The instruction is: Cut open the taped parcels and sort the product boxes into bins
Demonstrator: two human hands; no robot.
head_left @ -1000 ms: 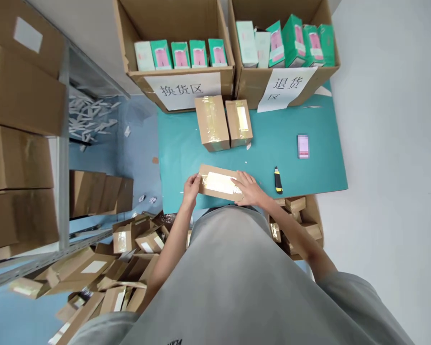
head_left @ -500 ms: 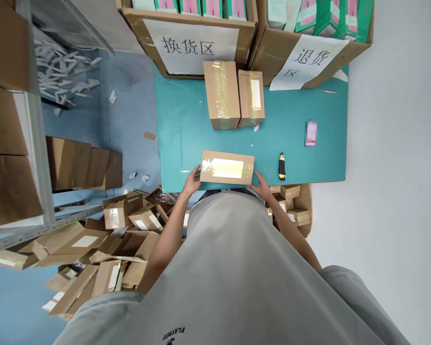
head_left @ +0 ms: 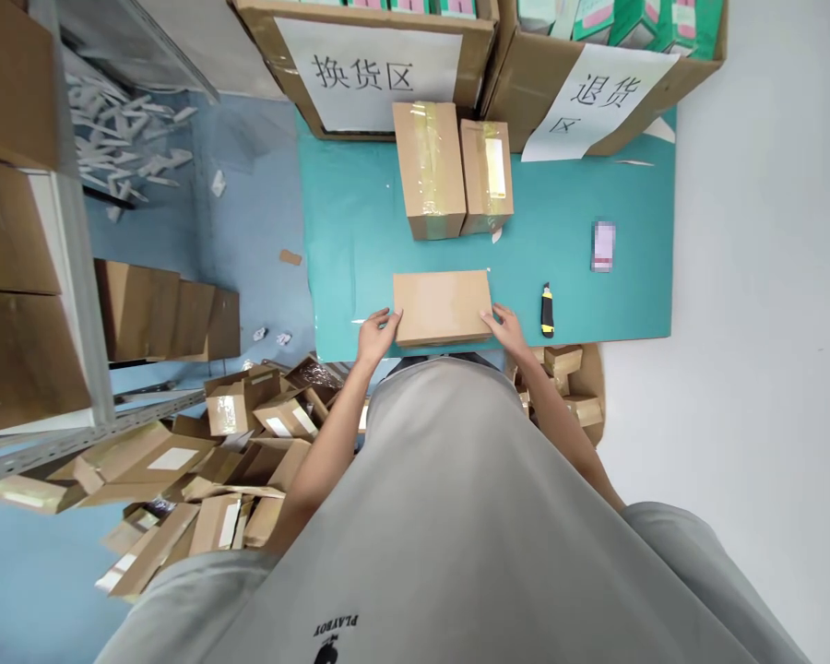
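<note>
Near the middle of the frame, at the front edge of the teal table (head_left: 360,221), a plain cardboard box (head_left: 443,304) lies crosswise between two bare hands. The left hand (head_left: 379,336) grips its left end and the right hand (head_left: 503,330) its right end, each nearly closed on the cardboard with the thumb by the top face (the undersides are hidden, so I cannot tell whether the box touches the table).

Just beyond stand two taped boxes side by side, the larger box (head_left: 429,171) left of the smaller box (head_left: 485,175), which bears a pale label. Behind them, at the top of the frame, are a left carton (head_left: 474,69) and a right carton (head_left: 526,97), both with handwritten paper signs and green-and-pink packs inside. To the right of the plain cardboard box lies a black-and-yellow cutter (head_left: 547,312), and farther right a blurred pinkish item (head_left: 603,246). Opened boxes (head_left: 225,415) are heaped at lower left.
</note>
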